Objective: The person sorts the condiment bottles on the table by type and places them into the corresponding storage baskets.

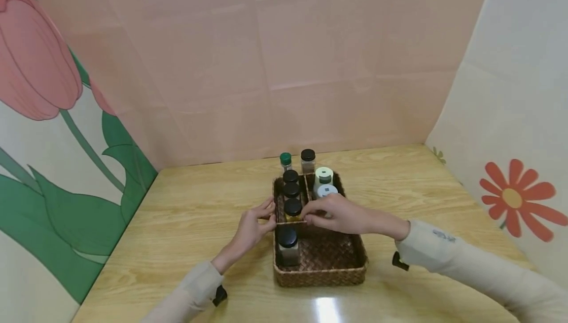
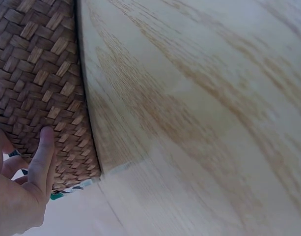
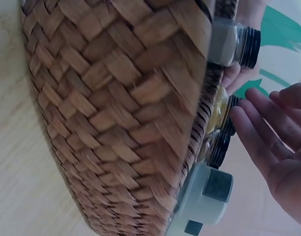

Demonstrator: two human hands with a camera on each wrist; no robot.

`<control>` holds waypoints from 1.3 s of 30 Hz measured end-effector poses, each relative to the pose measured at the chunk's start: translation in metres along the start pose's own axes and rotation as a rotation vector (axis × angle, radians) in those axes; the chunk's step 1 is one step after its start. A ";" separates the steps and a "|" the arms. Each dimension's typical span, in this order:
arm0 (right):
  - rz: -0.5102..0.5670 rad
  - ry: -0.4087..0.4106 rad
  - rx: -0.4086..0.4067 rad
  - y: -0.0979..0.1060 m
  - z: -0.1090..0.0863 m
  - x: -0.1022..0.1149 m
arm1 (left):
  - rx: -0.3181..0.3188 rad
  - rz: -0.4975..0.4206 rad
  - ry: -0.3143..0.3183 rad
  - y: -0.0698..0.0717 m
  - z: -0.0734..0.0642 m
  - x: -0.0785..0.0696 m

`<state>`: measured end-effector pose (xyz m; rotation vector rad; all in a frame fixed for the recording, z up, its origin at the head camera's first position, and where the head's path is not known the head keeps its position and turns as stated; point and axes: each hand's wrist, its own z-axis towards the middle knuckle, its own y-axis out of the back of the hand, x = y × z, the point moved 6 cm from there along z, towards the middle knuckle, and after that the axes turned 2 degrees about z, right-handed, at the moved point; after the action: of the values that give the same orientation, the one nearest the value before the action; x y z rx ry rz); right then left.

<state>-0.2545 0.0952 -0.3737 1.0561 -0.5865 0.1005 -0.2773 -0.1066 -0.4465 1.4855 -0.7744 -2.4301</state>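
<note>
A dark brown woven basket (image 1: 320, 277) with compartments stands on the table. Three black-lidded jars line its back left compartment; the nearest is a jar with yellow contents (image 1: 293, 209). My right hand (image 1: 339, 214) reaches over the basket, its fingertips right at that jar's black lid. In the right wrist view, the fingers of this hand are spread and gently bent. My left hand (image 1: 253, 227) is at the basket's left side, with one finger (image 2: 42, 155) laid along the woven outer wall and others by the rim. A black-lidded jar with greyish contents (image 1: 289, 251) stands in the front compartment's left corner.
Two pale containers, one of them a white-topped container (image 1: 327, 191), sit in the back right compartment. Past the basket's far edge are a green-lidded jar (image 1: 286, 160) and another black-lidded jar (image 1: 308, 160). A pink backdrop (image 1: 275, 66) closes off the table's far side.
</note>
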 end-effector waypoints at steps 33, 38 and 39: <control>-0.117 -0.111 -0.132 0.032 0.007 -0.040 | -0.009 0.002 0.007 -0.004 0.001 0.008; -0.143 -0.126 -0.143 0.036 0.011 -0.046 | -0.011 -0.010 0.008 -0.003 0.002 0.008; -0.143 -0.129 -0.146 0.037 0.012 -0.047 | -0.011 -0.013 0.008 -0.003 0.002 0.008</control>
<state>-0.3116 0.1130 -0.3638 0.9636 -0.6234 -0.1352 -0.2820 -0.1068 -0.4534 1.4996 -0.7503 -2.4325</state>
